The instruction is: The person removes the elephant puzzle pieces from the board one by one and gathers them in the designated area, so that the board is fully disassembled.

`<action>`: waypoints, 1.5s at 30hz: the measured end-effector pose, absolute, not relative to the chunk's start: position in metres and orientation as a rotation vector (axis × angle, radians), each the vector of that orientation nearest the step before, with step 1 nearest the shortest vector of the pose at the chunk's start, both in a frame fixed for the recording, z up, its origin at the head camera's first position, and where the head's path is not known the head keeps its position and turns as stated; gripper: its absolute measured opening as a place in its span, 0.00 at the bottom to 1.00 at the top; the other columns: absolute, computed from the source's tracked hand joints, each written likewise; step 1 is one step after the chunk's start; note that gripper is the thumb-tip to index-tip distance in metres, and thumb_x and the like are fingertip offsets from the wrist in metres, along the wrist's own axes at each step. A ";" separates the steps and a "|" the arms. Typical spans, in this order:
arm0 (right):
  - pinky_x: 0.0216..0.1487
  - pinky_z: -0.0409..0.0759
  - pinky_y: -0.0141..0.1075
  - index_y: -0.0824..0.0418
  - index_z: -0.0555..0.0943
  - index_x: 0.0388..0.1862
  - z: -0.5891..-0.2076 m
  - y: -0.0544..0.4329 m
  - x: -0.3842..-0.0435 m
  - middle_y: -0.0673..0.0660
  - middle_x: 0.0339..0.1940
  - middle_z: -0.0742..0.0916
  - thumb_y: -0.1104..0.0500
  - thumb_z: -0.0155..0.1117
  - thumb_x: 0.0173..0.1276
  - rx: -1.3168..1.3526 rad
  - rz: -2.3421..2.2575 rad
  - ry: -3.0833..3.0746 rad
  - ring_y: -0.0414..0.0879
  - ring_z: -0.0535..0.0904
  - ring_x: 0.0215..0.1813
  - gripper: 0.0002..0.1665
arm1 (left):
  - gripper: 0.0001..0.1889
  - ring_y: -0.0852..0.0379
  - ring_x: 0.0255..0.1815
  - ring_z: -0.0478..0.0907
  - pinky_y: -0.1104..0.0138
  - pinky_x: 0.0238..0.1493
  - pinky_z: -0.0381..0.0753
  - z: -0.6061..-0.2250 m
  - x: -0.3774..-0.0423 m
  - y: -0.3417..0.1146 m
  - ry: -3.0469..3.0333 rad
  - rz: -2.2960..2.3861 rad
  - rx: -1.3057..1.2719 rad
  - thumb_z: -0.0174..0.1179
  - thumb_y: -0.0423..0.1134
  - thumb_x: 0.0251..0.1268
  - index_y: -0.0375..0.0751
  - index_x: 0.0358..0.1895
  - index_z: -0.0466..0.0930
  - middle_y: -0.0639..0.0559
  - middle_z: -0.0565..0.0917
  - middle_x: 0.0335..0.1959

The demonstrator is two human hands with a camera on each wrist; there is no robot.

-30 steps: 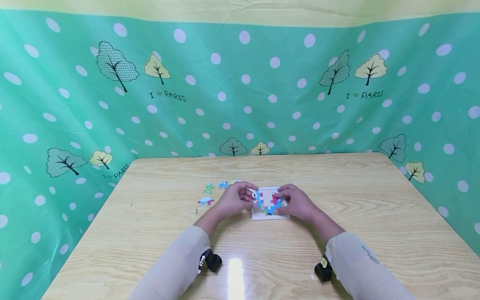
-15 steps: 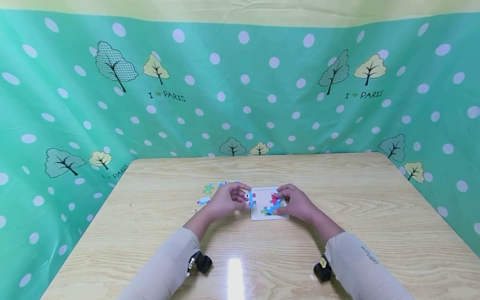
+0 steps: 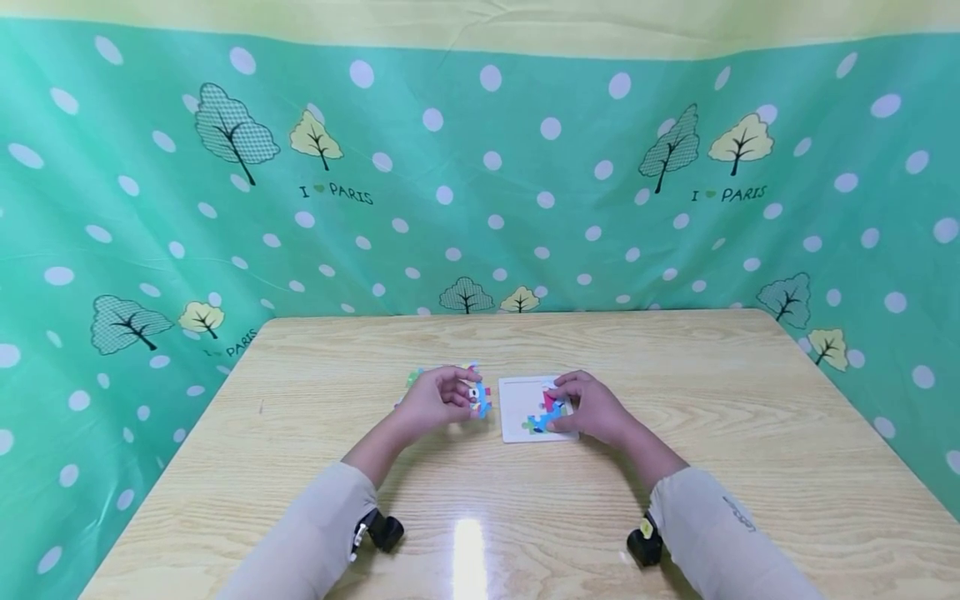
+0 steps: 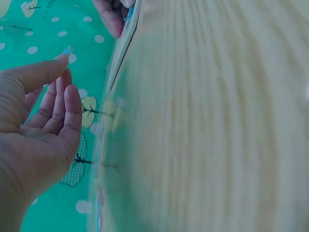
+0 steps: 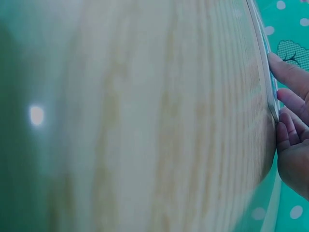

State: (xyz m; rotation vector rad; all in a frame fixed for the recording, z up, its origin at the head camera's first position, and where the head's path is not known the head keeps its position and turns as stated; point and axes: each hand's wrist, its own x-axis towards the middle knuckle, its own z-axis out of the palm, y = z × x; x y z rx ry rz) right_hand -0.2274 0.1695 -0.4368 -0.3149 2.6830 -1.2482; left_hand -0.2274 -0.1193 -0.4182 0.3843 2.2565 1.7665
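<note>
Between thumb and fingertips, my left hand (image 3: 435, 404) pinches a blue and white jigsaw piece (image 3: 481, 400) with red tabs, held just left of the puzzle tray. In the left wrist view only a small blue tip of that jigsaw piece (image 4: 67, 50) shows past the thumb. The white puzzle tray (image 3: 517, 404) lies flat, its left part bare. Red and blue joined pieces (image 3: 538, 422) fill part of its right side. My right hand (image 3: 596, 410) grips the tray's right side, thumb and fingers over those pieces. In the right wrist view, its fingers sit at the tray's edge (image 5: 265, 63).
Loose jigsaw pieces lie behind the left hand and are partly covered by it, among them a green piece (image 3: 414, 377) and one with a red tab (image 3: 472, 367). The wooden table (image 3: 300, 467) meets a green dotted curtain (image 3: 480, 167) at its back edge.
The left hand has moved left, carrying the blue and white jigsaw piece off the tray and exposing the tray's bare left part. My right hand has stayed on the tray's right side.
</note>
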 end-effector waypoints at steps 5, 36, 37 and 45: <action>0.68 0.66 0.50 0.63 0.83 0.55 -0.437 0.170 -0.227 0.55 0.61 0.76 0.58 0.81 0.51 -0.316 -1.247 2.687 0.56 0.69 0.65 0.31 | 0.28 0.54 0.38 0.79 0.69 0.42 0.82 -0.424 -0.226 -0.129 2.271 1.752 0.334 0.72 0.22 0.47 0.35 0.56 0.78 0.45 0.80 0.38; 0.67 0.66 0.50 0.64 0.83 0.55 -0.437 0.170 -0.227 0.56 0.61 0.76 0.57 0.81 0.51 -0.320 -1.252 2.681 0.56 0.69 0.65 0.31 | 0.24 0.57 0.32 0.78 0.68 0.34 0.81 -0.422 -0.239 -0.158 2.590 1.351 0.381 0.72 0.22 0.46 0.37 0.51 0.80 0.49 0.80 0.34; 0.67 0.66 0.50 0.64 0.83 0.54 -0.437 0.170 -0.226 0.56 0.61 0.76 0.57 0.80 0.51 -0.326 -1.253 2.681 0.56 0.69 0.65 0.31 | 0.24 0.57 0.32 0.78 0.68 0.33 0.81 -0.422 -0.240 -0.158 2.610 1.326 0.393 0.72 0.23 0.46 0.37 0.51 0.80 0.50 0.80 0.34; 0.69 0.64 0.50 0.64 0.83 0.55 -0.437 0.170 -0.227 0.56 0.61 0.76 0.59 0.80 0.51 -0.317 -1.249 2.683 0.56 0.68 0.66 0.30 | 0.22 0.59 0.33 0.78 0.68 0.33 0.81 -0.423 -0.247 -0.161 2.709 1.196 0.404 0.74 0.26 0.47 0.35 0.50 0.83 0.52 0.81 0.34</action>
